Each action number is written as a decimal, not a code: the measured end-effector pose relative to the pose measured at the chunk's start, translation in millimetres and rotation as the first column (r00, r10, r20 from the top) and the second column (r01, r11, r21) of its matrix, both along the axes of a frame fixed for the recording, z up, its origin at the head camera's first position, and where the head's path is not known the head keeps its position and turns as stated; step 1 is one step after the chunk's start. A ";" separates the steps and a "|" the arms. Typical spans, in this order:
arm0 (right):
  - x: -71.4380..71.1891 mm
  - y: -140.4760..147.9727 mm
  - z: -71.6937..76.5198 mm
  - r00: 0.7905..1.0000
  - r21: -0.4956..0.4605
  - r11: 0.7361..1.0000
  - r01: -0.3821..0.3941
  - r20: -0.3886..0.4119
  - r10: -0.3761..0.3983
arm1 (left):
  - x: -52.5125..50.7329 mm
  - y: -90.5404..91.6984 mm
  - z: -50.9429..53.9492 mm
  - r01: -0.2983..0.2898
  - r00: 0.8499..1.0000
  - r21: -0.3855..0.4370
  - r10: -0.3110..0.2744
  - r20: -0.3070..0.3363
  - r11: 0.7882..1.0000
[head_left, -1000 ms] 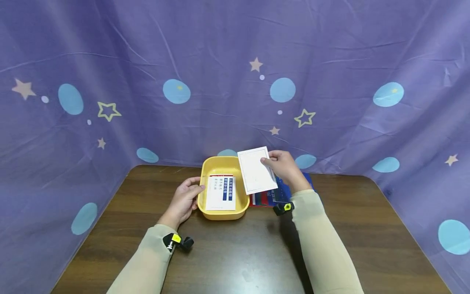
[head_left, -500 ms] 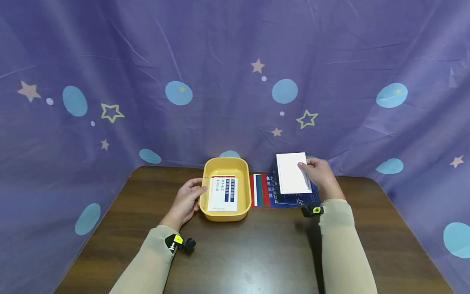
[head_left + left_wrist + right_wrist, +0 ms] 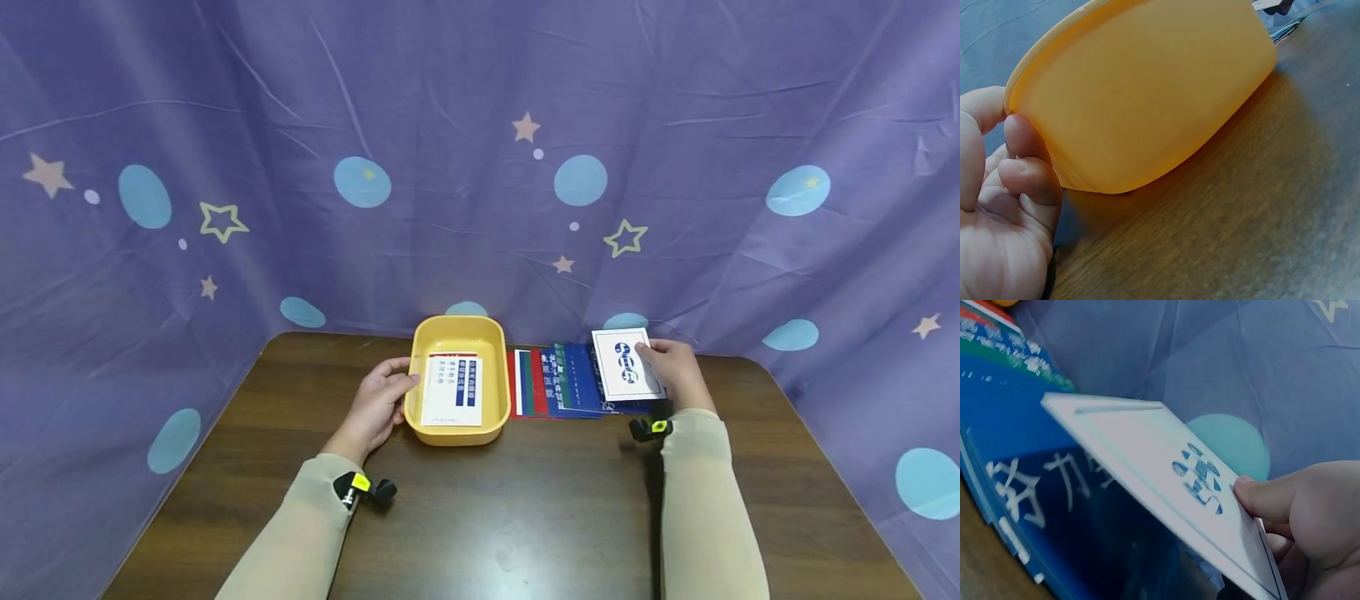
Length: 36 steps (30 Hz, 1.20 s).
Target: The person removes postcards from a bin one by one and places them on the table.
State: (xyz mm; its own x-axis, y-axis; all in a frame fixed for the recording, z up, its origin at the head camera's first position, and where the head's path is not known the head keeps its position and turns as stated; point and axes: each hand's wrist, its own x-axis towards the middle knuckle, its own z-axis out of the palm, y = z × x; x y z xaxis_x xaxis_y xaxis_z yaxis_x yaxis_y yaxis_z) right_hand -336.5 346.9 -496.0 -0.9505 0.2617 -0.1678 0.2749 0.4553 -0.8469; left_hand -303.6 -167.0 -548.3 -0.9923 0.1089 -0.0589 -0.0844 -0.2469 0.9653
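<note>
My left hand (image 3: 375,408) grips the left wall of a yellow plastic basin (image 3: 495,367), thumb over the rim and fingers outside, as the left wrist view also shows. Inside the basin lies a white card (image 3: 450,408) with blue blocks of printed characters, a red-edged card showing behind it. At the right, my right hand (image 3: 675,371) pinches a white card (image 3: 626,367) with a thin dark border and a blue printed design. That card is tilted above a fanned row of blue, red and green printed cards (image 3: 573,383); in the right wrist view a blue card (image 3: 1029,425) with white characters shows beneath it.
The basin and the fanned cards stand side by side near the back edge of a brown wooden table (image 3: 480,517). A purple curtain (image 3: 450,242) with stars and blue ovals hangs behind and at both sides. Each wrist wears a small black camera mount (image 3: 367,490).
My right hand has moved right, away from the basin, to above the right end of the fanned cards. Its card showed a plain face and now shows a blue design. The left hand stays put.
</note>
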 end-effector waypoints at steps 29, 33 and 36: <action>-2.3 7.9 -18.5 0.996 0.216 0.974 -0.067 0.070 0.053 | -1.1 1.6 -1.7 -0.014 1.000 -0.002 0.014 -0.004 1.000; -0.6 0.4 -15.5 0.993 0.287 0.954 -0.086 0.102 0.059 | -0.9 1.6 -1.2 -0.013 1.000 0.005 0.013 -0.005 1.000; 3.4 -7.4 -10.5 0.990 0.343 0.935 -0.089 0.132 0.045 | -0.7 1.6 -0.3 -0.012 1.000 0.005 0.012 -0.002 1.000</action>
State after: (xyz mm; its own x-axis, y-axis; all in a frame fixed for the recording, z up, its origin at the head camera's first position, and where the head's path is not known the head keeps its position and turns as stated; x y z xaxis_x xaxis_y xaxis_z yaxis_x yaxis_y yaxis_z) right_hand -333.1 339.5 -506.4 -0.9462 0.2604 -0.1922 0.3234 0.7355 -0.5954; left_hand -304.3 -165.3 -548.5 -0.9936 0.0976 -0.0561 -0.0793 -0.2524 0.9644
